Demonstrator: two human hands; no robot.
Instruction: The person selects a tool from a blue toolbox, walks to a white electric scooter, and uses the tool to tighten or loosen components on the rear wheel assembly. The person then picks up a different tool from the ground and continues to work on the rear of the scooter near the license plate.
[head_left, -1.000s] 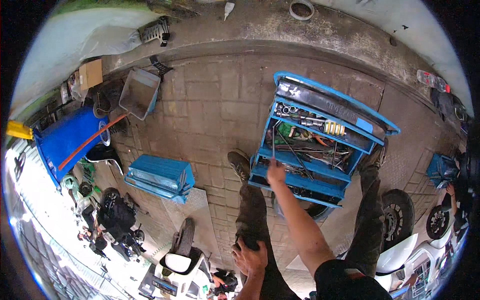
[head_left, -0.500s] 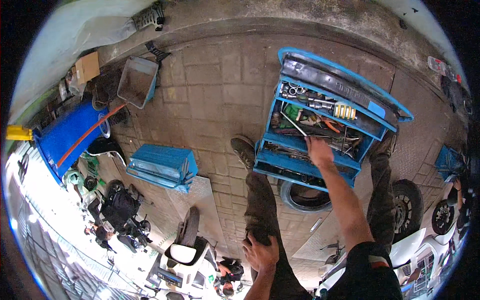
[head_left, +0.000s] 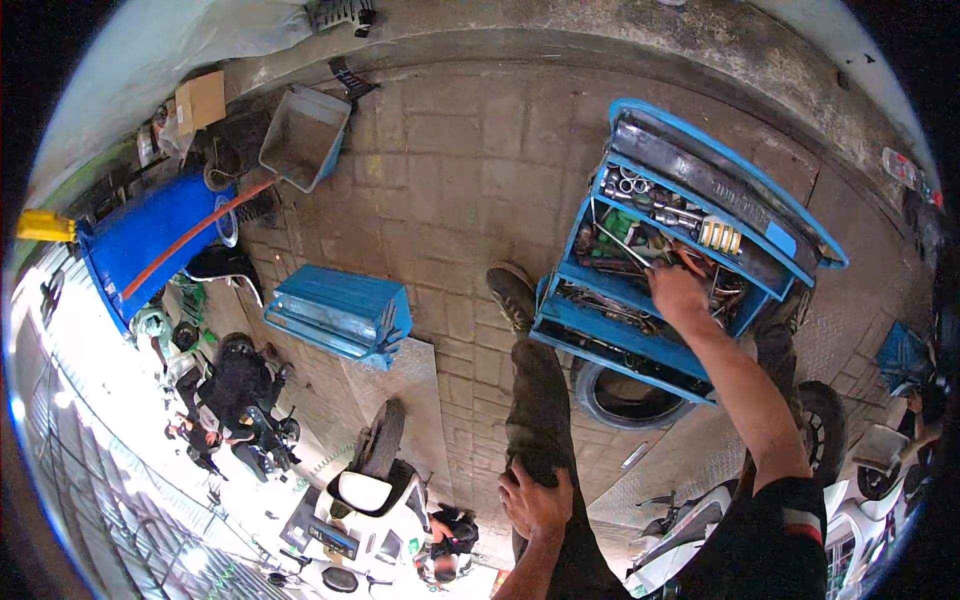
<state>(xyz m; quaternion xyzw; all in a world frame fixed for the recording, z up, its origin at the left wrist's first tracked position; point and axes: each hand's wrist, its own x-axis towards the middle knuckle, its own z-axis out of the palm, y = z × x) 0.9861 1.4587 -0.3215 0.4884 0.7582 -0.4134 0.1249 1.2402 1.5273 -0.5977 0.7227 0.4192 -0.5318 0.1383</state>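
My right hand reaches into an open blue cantilever toolbox standing between my feet. Its fingers are closed at the near end of a long, slim silver tool, whose exact kind I cannot make out. The tool slants over the middle compartment, above green items and mixed hand tools. Orange-handled pliers lie just past my fingers. Sockets and ring-shaped parts fill the far tray, beside a yellow coil spring. My left hand lies on my left knee, fingers spread, holding nothing.
A tyre lies under the toolbox's near side. To the left are a closed blue toolbox, a grey bin and a blue panel with an orange pole. Motorbikes and other people are behind. A concrete ledge runs along the far side.
The view has shifted, so the toolbox sits further right. My right hand has moved slightly deeper over the middle compartment. My left hand stays on the knee.
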